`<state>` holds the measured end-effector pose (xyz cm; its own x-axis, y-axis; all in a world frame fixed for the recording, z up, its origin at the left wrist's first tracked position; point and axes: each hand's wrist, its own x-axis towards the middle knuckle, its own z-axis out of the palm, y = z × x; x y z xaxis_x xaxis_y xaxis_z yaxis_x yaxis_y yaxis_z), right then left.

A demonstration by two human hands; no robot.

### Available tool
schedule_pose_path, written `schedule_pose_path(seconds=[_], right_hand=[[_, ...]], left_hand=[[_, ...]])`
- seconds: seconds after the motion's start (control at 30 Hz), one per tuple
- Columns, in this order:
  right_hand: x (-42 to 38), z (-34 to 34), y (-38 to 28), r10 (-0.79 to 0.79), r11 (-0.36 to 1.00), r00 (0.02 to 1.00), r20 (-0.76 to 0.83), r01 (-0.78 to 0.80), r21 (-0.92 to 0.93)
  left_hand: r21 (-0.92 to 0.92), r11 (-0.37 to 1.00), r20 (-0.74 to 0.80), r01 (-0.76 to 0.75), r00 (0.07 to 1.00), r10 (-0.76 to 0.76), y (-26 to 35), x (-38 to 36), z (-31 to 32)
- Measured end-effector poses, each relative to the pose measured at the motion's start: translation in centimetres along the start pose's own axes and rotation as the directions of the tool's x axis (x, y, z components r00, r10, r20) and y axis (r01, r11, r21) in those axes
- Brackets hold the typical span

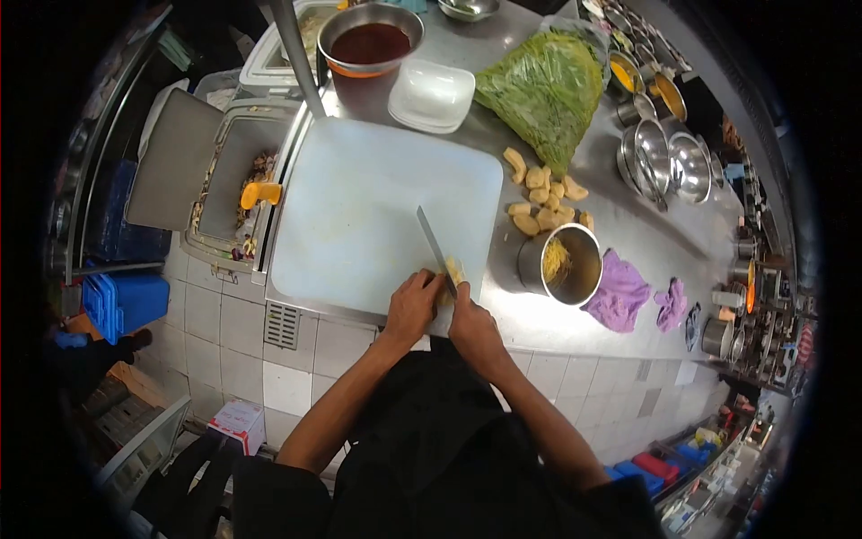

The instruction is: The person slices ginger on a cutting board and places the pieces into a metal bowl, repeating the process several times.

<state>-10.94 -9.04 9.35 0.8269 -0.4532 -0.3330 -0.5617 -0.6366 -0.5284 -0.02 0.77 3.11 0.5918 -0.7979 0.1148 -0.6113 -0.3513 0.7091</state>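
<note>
My right hand [476, 331] is closed round the handle of a kitchen knife [433, 239], its blade pointing away from me over the white cutting board [359, 198]. Beside the blade my left hand [413, 307] has its fingers bent down on the pale yellow ginger, mostly hidden under them. Some cut ginger [455, 269] shows just right of the blade. To the right, a metal pot [588, 278] holds thin yellow shreds [557, 260]. Several peeled ginger pieces [543, 193] lie behind that pot on the steel counter [530, 314].
Green leaves in a plastic bag [548, 90], white containers [433, 94] and a bowl of dark red liquid [371, 43] stand at the back. Purple cloths [620, 292] lie right. An open bin [224, 171] of scraps adjoins the board's left. Metal bowls [690, 166] stand far right.
</note>
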Motion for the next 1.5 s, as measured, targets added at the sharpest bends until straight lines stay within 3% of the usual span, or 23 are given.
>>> schedule_pose_path(seconds=[0.17,0.27,0.37,0.43,0.47,0.6,0.67,0.83,0.9,0.93,1.03,1.23,1.3,1.5], right_hand=[[-0.1,-3.8,-1.9,-0.064,0.997,0.998,0.02,0.064,-0.045],[-3.0,-4.9,-2.7,0.034,0.996,0.993,0.116,-0.024,-0.089],[-2.5,-2.1,-0.7,0.059,0.995,0.994,0.091,-0.052,-0.08],[-0.4,0.1,0.1,-0.083,0.997,0.992,-0.096,0.083,-0.01],[1.0,-0.1,0.4,-0.095,0.995,0.99,-0.103,0.094,-0.019],[1.1,-3.2,-1.7,-0.081,0.996,0.996,-0.024,0.08,-0.045],[-1.8,-4.7,-2.8,0.008,0.995,0.996,0.091,0.001,-0.097],[-2.6,-1.8,-0.5,0.12,0.992,0.983,0.138,-0.113,-0.054],[-0.5,1.0,0.3,-0.065,0.998,0.994,-0.087,0.066,0.004],[0.8,0.6,0.2,-0.077,0.997,0.993,-0.091,0.078,-0.002],[1.0,-0.8,-1.3,-0.019,1.0,0.998,-0.064,0.019,0.0],[-3.5,-4.3,-2.3,0.128,0.99,0.971,0.2,-0.113,-0.083],[-3.1,-2.1,-1.1,0.075,0.997,0.995,0.061,-0.077,0.021],[0.8,-1.4,-1.2,-0.047,0.999,0.999,-0.014,0.047,-0.012]], left_hand=[[-0.047,0.999,-0.033,-0.01,0.999,0.008,-0.6,0.3,0.2],[-0.067,0.998,-0.046,-0.003,0.999,0.0,-0.5,0.3,0.1],[-0.054,0.998,-0.042,-0.026,0.999,0.024,-0.8,0.4,0.0],[-0.045,0.999,0.003,-0.006,1.0,0.006,-0.6,0.3,-0.3],[-0.045,0.999,-0.013,-0.011,1.0,0.01,-0.7,0.9,-0.3],[-0.025,1.0,-0.004,-0.006,1.0,0.006,-1.0,0.8,0.3],[-0.044,0.999,-0.003,0.017,1.0,-0.017,-0.7,-0.1,0.4],[-0.033,0.999,0.003,0.002,1.0,-0.002,-0.9,0.4,0.1],[-0.057,0.998,0.026,0.006,1.0,-0.005,-0.7,0.0,-0.3],[-0.068,0.998,0.028,0.013,1.0,-0.011,-0.8,0.3,-0.5],[-0.05,0.999,0.025,-0.006,1.0,0.007,-0.8,0.5,-0.5],[-0.024,1.0,0.007,-0.008,1.0,0.008,-0.8,0.5,-0.1],[-0.024,1.0,0.009,-0.008,1.0,0.008,-0.7,0.6,-0.6],[-0.036,0.999,0.033,-0.01,0.999,0.012,-0.6,-0.1,-0.3]])
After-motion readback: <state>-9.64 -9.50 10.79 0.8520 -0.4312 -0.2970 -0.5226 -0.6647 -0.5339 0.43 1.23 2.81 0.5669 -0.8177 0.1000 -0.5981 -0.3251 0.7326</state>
